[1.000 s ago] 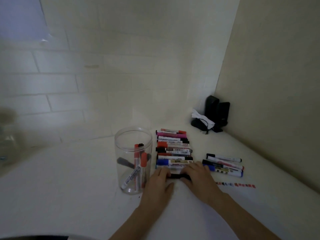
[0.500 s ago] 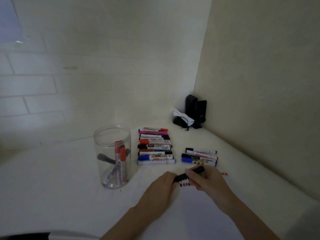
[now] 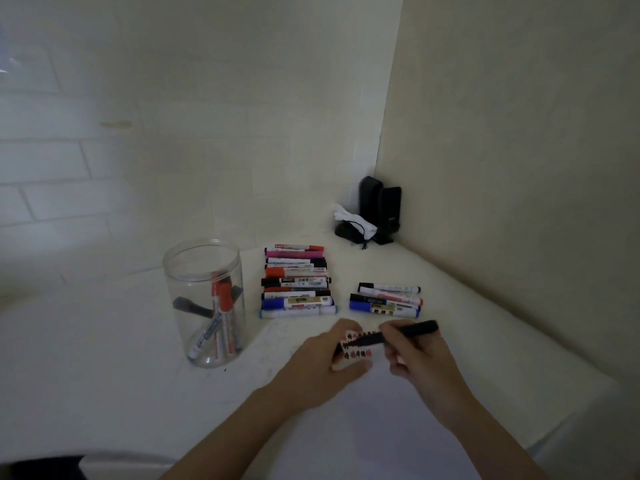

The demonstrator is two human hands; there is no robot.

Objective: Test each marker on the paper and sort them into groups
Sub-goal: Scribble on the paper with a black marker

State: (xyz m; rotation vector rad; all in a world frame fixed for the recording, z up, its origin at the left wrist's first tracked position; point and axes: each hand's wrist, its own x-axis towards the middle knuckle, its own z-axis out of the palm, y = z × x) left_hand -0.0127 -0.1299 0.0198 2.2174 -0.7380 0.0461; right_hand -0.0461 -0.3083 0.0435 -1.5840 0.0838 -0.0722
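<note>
Lying across both hands at the near centre of the table (image 3: 104, 358), a black marker (image 3: 412, 330) is pointing its far end toward 2 o'clock; the right hand (image 3: 415, 362) is gripping its barrel with curled fingers, while the left hand (image 3: 325, 358) is closing round the other end, where the cap seems to be, though blur is hiding the exact hold. Showing between the hands are rows of red and black test marks on the paper (image 3: 381, 427), which is spreading toward 6 o'clock beneath the forearms. At 12 o'clock of the hands, a small group of markers (image 3: 386, 299) is lying side by side; at 11 o'clock a longer row of markers (image 3: 298, 282) is lying stacked toward the wall. At 9 o'clock a clear jar (image 3: 204, 303) is standing upright, holding several markers. At 1 o'clock, in the far corner, dark objects (image 3: 377, 209) are sitting with something white.
</note>
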